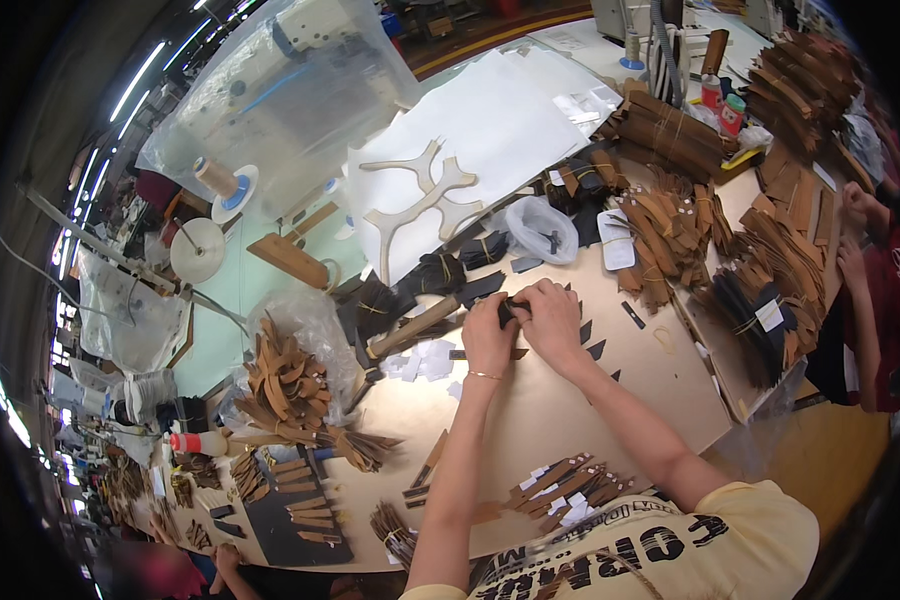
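My left hand (489,335) and my right hand (549,322) meet over the middle of the pale work table (530,430). Both are closed, fingertips pinched around a small dark strip (511,310), which they mostly cover. A thin brown-and-dark strip (518,354) lies flat beneath my hands. Just right of my right hand, several small black pieces (586,330) are set out in a row. Left of my left hand are loose white paper slips (422,361) and a tool with a thick wooden handle (417,325).
Black bundles (440,272) and a clear plastic bag (538,230) line the far side. Brown strips are heaped at right (667,232) and left (285,385). Labelled strips (565,488) lie near my body. Other people's hands (858,235) show at right and lower left.
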A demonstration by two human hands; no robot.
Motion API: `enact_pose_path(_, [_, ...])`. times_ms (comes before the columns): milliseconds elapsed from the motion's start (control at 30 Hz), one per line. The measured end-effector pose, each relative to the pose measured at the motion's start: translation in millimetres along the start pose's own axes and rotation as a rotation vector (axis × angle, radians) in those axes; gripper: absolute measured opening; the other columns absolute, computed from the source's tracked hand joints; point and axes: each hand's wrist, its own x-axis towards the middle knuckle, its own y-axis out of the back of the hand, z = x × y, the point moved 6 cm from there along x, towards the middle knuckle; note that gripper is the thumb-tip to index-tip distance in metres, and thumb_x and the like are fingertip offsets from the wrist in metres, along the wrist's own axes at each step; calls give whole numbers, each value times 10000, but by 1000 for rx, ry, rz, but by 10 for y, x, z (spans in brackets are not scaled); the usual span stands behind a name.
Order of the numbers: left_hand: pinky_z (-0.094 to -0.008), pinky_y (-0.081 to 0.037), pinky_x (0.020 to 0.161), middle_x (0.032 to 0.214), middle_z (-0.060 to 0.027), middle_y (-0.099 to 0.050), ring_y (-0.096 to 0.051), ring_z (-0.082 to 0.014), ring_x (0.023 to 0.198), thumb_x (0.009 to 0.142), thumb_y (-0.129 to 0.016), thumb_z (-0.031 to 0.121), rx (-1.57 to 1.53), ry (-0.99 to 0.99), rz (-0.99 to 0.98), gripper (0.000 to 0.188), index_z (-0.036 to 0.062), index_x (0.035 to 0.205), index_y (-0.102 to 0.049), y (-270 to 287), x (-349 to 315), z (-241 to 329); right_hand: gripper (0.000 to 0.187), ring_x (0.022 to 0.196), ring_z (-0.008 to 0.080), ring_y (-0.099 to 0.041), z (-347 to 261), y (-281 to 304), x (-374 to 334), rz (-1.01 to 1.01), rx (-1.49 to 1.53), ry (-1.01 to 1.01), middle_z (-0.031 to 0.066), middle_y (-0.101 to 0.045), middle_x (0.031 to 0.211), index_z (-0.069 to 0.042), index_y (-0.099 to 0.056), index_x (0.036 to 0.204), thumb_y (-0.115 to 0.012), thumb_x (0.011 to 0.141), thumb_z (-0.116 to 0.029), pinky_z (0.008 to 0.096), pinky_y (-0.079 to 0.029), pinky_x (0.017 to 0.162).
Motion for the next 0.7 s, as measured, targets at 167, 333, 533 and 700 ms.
enact_pose_path(167, [-434,-504,828,1012,-151,-673,-637,-354,939,721,-755,86,17,-17,-7,401,68,1112,-666,-21,12,-18,207,921,292,-628,70,-73,8,-67,70,-124,92,-655,963,-85,-683,1020,-716,853,-202,441,-421,815])
enact_pose_path(333, [-434,-503,835,1010,-149,-676,-640,-351,953,725,-790,133,60,0,-25,408,69,1109,-671,-19,24,-12,166,963,317,-626,150,-40,97,-119,130,-56,112,-660,953,-78,-698,988,-681,875,-198,476,-436,859])
enact_pose_path(533, [-429,-509,818,1013,-146,-685,-649,-348,944,710,-827,168,112,-15,-74,427,58,1094,-675,-31,86,-19,141,1000,308,-621,617,546,912,-279,-532,283,93,-663,987,-84,-723,917,-645,807,-42,454,-492,851])
enact_pose_path(700, [-428,-511,824,1021,-154,-687,-648,-354,953,702,-842,191,153,-48,-84,430,56,1073,-672,-47,112,26,258,1024,271,-633,913,367,1335,-625,-711,505,81,-653,1020,-92,-668,995,-696,749,-18,405,-505,863])
